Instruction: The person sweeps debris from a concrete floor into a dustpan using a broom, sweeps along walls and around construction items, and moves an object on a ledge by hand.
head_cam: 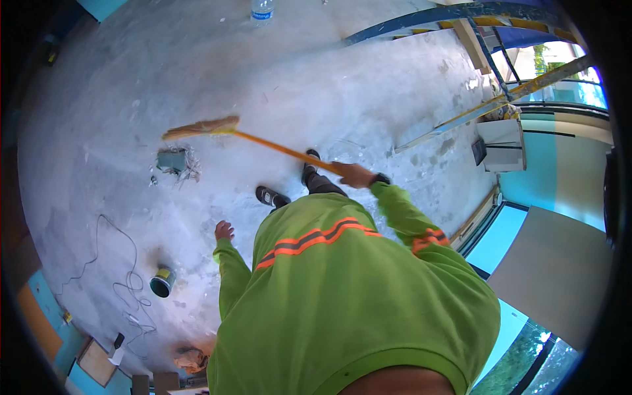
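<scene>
My right hand (pixel 353 175) is closed around the orange handle of a broom (pixel 276 147), a dark watch on its wrist. The broom's head with tan bristles (pixel 200 128) points left, above a small grey-green block-like object (pixel 171 160) that has a heap of straw-like debris (pixel 191 165) beside it. My left hand (pixel 224 230) hangs at my left side, fingers partly curled, touching nothing. Whether the bristles touch the concrete floor (pixel 296 89) cannot be told.
A bucket (pixel 163 281) and a tangled grey cord (pixel 133 281) lie at the lower left. A plastic water bottle (pixel 261 12) stands at the top. A paint-spattered ladder-like frame (pixel 454 121) reaches in from the upper right. Crumpled brown material (pixel 191 360) lies at the bottom.
</scene>
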Tool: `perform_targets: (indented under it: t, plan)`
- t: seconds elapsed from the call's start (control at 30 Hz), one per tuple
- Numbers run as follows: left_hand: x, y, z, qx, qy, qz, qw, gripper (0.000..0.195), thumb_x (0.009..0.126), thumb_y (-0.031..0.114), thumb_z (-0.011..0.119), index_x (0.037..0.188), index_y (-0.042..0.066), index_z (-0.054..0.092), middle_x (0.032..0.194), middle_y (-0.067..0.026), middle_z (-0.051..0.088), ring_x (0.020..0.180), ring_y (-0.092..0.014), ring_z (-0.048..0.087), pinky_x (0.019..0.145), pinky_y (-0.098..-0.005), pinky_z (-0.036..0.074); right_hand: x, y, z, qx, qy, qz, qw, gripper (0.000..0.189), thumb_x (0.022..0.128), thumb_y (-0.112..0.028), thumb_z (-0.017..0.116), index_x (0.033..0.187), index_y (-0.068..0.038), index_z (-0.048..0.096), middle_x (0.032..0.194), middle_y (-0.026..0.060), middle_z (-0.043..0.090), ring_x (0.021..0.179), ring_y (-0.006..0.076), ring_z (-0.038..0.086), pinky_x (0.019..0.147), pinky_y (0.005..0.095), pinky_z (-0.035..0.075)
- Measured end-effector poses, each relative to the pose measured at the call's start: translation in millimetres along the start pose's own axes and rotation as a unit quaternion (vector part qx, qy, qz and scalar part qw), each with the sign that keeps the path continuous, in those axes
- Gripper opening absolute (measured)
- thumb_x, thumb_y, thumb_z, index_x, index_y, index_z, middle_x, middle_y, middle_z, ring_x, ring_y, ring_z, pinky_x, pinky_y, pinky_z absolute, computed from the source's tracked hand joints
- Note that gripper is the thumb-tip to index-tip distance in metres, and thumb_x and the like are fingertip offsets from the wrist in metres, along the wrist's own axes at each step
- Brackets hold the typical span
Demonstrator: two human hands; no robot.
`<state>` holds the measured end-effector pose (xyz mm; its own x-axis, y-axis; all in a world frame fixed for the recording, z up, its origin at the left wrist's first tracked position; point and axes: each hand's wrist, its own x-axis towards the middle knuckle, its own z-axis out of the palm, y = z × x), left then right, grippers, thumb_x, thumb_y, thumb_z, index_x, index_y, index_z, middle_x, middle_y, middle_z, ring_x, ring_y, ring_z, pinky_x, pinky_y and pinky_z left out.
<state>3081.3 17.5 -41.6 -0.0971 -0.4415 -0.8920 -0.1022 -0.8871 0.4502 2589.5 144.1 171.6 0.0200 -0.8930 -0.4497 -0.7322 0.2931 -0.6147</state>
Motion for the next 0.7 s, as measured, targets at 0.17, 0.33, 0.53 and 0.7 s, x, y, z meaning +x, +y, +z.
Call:
perform_targets:
  t: [0.17, 0.33, 0.53, 0.7]
  plan:
    - [-6.2, 1.3, 41.1, 0.065, 0.019, -0.013, 0.998, 0.03, 0.07, 0.017, 0.052, 0.099, 0.017, 0.044, 0.082, -0.0008, 0.052, 0.069, -0.017, 0.051, 0.052, -0.0331, 0.039, -128.2, 37.7, -39.9, -0.075, 0.017, 0.209, 0.975, 0.057, 0.065, -0.01, 0.05, 0.118, -0.013, 0.029, 0.091, 0.0176, 0.052, 0.078, 0.0355, 0.051, 0.067, 0.0414, 0.041]
    - [-12.1, -4.9, 47.2, 0.066, 0.008, 0.009, 0.998, 0.029, 0.07, 0.019, 0.051, 0.098, 0.017, 0.046, 0.081, -0.0011, 0.052, 0.068, -0.015, 0.051, 0.052, -0.0311, 0.039, -151.2, 89.1, -39.8, -0.026, 0.105, 0.357, 0.928, 0.051, 0.065, -0.009, 0.049, 0.113, -0.01, 0.036, 0.078, 0.0169, 0.055, 0.055, 0.0262, 0.054, 0.049, 0.0372, 0.044]
    - [-51.9, -7.1, 17.5, 0.095, 0.046, 0.054, 0.993, 0.031, 0.071, 0.017, 0.051, 0.101, 0.014, 0.045, 0.084, -0.0026, 0.053, 0.069, -0.016, 0.051, 0.052, -0.0312, 0.039, -42.7, 158.6, 7.0, 0.149, 0.06, 0.568, 0.807, 0.015, 0.067, -0.009, 0.041, 0.064, 0.004, 0.05, 0.05, 0.0148, 0.053, 0.042, 0.023, 0.054, 0.039, 0.0337, 0.044]
    - [-91.2, -35.0, -44.3, 0.053, 0.132, 0.012, 0.99, 0.033, 0.072, 0.017, 0.051, 0.104, 0.013, 0.043, 0.086, -0.0032, 0.053, 0.071, -0.018, 0.052, 0.054, -0.0315, 0.04, 88.9, 110.6, 84.8, 0.223, -0.03, 0.453, 0.863, 0.023, 0.068, -0.013, 0.04, 0.059, 0.006, 0.049, 0.049, 0.0191, 0.052, 0.041, 0.0284, 0.053, 0.041, 0.0376, 0.045]
